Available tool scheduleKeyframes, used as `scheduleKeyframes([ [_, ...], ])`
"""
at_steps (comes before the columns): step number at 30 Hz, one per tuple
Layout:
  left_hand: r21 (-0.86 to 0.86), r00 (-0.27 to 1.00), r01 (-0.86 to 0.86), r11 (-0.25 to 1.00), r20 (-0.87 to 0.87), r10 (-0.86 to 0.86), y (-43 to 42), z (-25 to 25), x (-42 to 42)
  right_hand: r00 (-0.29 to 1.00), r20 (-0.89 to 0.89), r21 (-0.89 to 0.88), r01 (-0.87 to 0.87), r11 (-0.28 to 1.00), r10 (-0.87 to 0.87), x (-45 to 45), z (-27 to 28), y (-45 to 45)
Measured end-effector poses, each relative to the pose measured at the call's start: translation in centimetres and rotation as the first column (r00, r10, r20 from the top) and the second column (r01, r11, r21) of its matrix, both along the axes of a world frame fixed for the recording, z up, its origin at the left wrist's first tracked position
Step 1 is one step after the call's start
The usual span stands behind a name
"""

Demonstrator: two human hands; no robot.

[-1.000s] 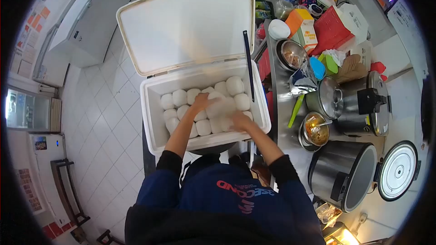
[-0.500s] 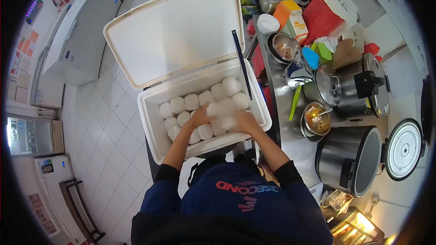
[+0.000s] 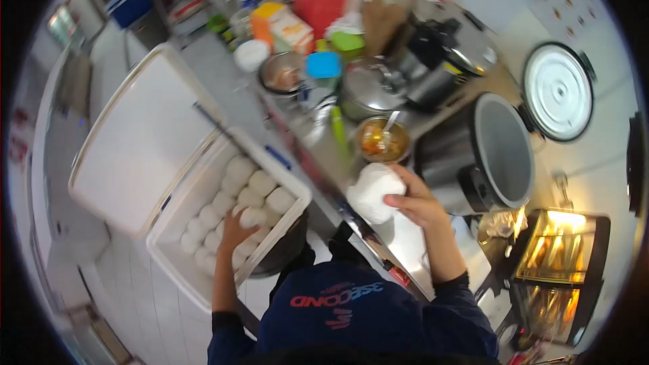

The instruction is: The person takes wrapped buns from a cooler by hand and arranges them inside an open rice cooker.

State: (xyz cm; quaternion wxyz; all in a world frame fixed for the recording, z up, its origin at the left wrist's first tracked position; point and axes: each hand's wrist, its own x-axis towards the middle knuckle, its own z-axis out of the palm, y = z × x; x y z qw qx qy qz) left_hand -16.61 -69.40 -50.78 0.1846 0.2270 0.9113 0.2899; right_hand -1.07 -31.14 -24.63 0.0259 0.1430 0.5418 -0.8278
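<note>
A white rounded bundle [image 3: 374, 192] is held up over the steel counter in my right hand [image 3: 420, 203], its fingers and thumb closed around the near side. My left hand [image 3: 234, 233] reaches into the open white cooler box [image 3: 196, 297], fingers curled around another white bundle [image 3: 253, 217]. Several similar white bundles [image 3: 251, 197] lie packed in rows beside it. The box's lid [image 3: 145, 138] is tipped back. What wraps the bundles, and what is inside, I cannot make out.
Beyond my right hand stands an open rice cooker [image 3: 449, 155] with its lid [image 3: 558, 91] raised. A bowl of food with a spoon [image 3: 382, 140], a lidded pot [image 3: 372, 88] and a blue-lidded tub [image 3: 323, 66] line the counter. A lit glowing appliance [image 3: 558, 247] sits at the right.
The view has swung toward the counter. My right hand has left the box and moved right with a white bundle. My left hand stays in the box, now on another bundle.
</note>
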Motion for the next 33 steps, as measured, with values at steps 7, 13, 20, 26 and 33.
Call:
scheduleKeyframes([
  [7,0.206,0.756,-0.5,0.841,0.578,0.307,0.7,2.2,0.4,0.798,-0.15,0.349,0.595,0.724,-0.584,7.9,11.2,18.4],
  [13,0.454,0.596,-0.793,0.407,0.718,0.36,-2.7,0.5,1.7,0.706,0.484,0.604,0.158,0.781,-0.517,8.5,-2.4,38.8],
  [20,0.586,0.586,-0.808,0.062,0.81,-0.022,11.7,12.0,6.7,0.688,0.568,0.657,-0.048,0.752,-0.452,5.3,-14.1,44.7],
  [26,0.553,0.481,-0.83,0.079,0.779,-0.401,27.0,16.1,7.1,0.883,0.423,0.905,-0.425,0.038,-0.201,4.0,-2.3,42.2],
  [33,0.806,0.295,-0.359,0.47,0.576,-0.763,49.6,30.8,8.6,0.985,-0.161,0.323,-0.008,0.946,0.064,7.9,9.6,27.8],
])
